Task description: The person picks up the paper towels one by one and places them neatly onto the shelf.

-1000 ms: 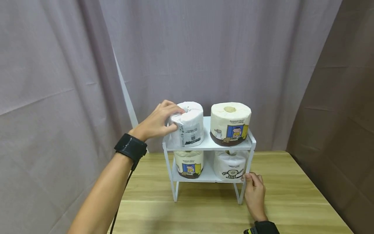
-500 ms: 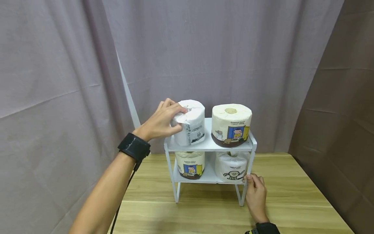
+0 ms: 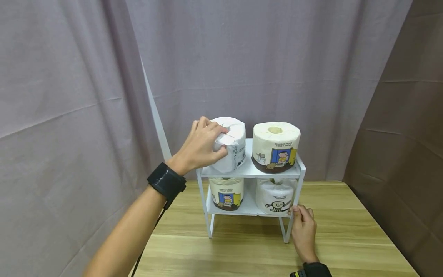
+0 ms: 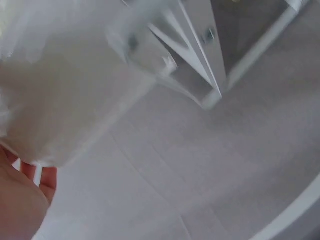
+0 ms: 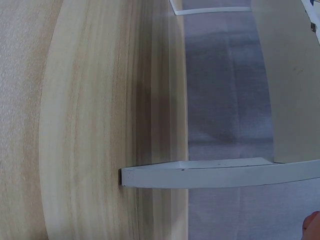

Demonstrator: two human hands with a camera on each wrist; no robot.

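Note:
On the left of the upper deck of a white two-tier shelf [image 3: 248,172], my left hand [image 3: 200,145] grips a white plastic-wrapped toilet roll [image 3: 226,163] by its top, fingertips at the core hole. The left wrist view shows that wrapped roll [image 4: 75,100] close up and blurred, with the hand [image 4: 25,200] below it. My right hand [image 3: 304,232] pinches the shelf's right front leg near the lower deck. A cream toilet roll with a cartoon print [image 3: 276,150] stands upright at the upper right.
The lower deck holds another cream roll [image 3: 226,194] on the left and a white printed roll [image 3: 274,198] on the right. The shelf stands on a wooden table [image 3: 242,256]. Grey curtains [image 3: 270,57] hang behind, and a brown cloth [image 3: 398,154] on the right.
My left hand has turned the white toilet roll, so its printed label has swung round to the right. The right hand keeps its hold on the shelf leg.

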